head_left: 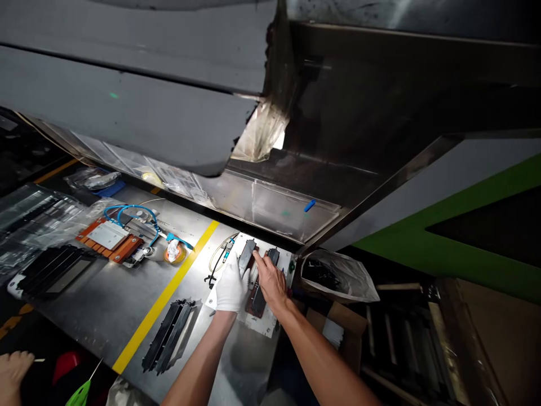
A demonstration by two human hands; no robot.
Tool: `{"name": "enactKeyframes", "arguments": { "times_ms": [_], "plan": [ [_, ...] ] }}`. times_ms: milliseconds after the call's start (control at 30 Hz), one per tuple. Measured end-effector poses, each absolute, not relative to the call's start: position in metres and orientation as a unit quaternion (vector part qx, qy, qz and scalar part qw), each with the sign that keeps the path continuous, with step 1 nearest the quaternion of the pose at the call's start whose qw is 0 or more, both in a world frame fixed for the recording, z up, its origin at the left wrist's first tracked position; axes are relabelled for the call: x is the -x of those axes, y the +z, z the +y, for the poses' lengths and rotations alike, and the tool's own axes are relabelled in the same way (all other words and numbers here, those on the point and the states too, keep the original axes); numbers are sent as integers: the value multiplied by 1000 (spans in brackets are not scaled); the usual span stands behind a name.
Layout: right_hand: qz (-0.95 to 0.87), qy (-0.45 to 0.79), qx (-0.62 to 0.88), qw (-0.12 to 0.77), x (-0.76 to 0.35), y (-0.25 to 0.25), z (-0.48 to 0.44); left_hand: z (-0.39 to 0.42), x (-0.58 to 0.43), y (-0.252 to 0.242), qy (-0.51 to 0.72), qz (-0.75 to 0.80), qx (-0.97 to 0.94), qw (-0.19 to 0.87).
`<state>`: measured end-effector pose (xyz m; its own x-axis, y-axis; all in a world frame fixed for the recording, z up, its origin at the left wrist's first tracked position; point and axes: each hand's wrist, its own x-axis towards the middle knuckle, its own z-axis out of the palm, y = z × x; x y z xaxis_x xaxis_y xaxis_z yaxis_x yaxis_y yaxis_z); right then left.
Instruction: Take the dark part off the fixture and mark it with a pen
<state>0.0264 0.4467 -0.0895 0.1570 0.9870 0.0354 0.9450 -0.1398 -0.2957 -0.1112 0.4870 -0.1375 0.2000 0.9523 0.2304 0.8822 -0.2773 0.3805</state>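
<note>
My left hand (230, 285), in a white glove, grips a dark grey metal bracket (247, 256) standing on a white plate (262, 321). My bare right hand (270, 280) lies across a black bracket (258, 299), its fingertips by a second dark upper end (273, 256). The hand hides most of this part. A thin cable with a blue connector (226, 255) lies on the plate's left side, close to my left hand.
The steel bench (105, 316) has a yellow stripe (164, 296) and holds black ribbed parts (169, 336), an orange board with blue cables (109, 235), and plastic bags. A grey panel (127, 73) overhangs it. Another person's hand (12, 373) shows lower left; a cardboard box (338, 332) stands right.
</note>
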Motion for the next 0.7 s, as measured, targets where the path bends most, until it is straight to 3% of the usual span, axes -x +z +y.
{"name": "enactKeyframes", "arguments": {
  "times_ms": [167,467,700],
  "plan": [
    [-671,100,718,156,-21,-96,412,460,136,-171,375,543,-751,23],
    [-734,91,668,78,8,-88,386,423,174,-184,335,483,-808,-37],
    [-739,114,662,48,11,-78,389,430,168,-194,309,501,-808,15]
  ]
}}
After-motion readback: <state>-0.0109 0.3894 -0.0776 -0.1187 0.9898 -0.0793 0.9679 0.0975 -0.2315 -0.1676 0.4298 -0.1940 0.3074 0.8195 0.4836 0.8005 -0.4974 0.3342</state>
